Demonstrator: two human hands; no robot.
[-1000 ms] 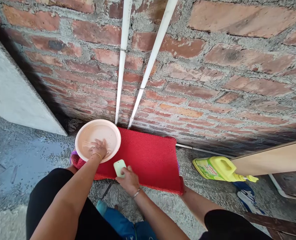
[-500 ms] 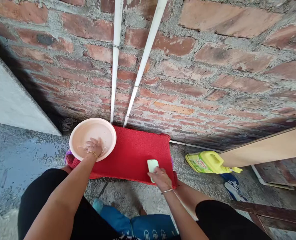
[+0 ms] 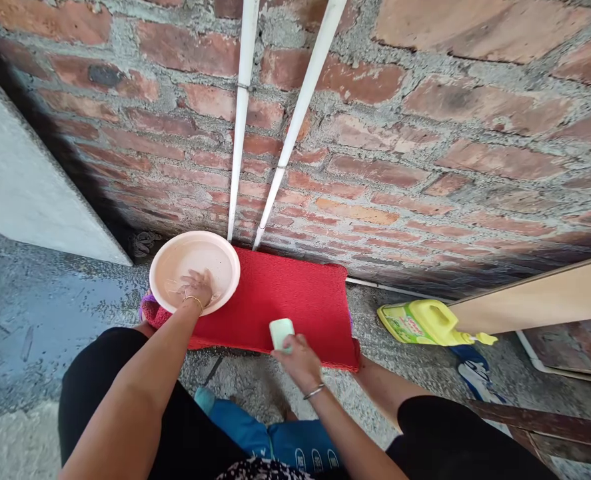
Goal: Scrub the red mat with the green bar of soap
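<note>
A: Hand count and state?
B: Two, both the wearer's. Left hand is in the basin water, fingers spread; can't see anything in its grip. Right hand is curled, thumb and fingers around the near end of one pale green block.
A: Block position?
B: Over the near edge of the one red cloth, right of the basin. Underside hidden, so can't tell if it's a brush or soap.
A: Basins?
B: One pale pink basin, on the cloth's left end. Purple shows at both cloth ends.
A: Bracelets?
B: Two. Gold-toned bracelet on the left wrist, silver-toned bracelet on the right.
A: Pipes?
B: Two white upright pipes on the brick wall, plus one thin white pipe low along it, right of the cloth.
A: Labels?
B: One yellow jug on its side, on the floor to the right. Green label with reddish lettering, too small to read. Blue fabric between the knees has white outlined characters, three clear enough to count; can't read them.
A: Other stuff?
B: One white slab at left, one tan panel at right, one blue-and-white shoe-like item near the jug.
</note>
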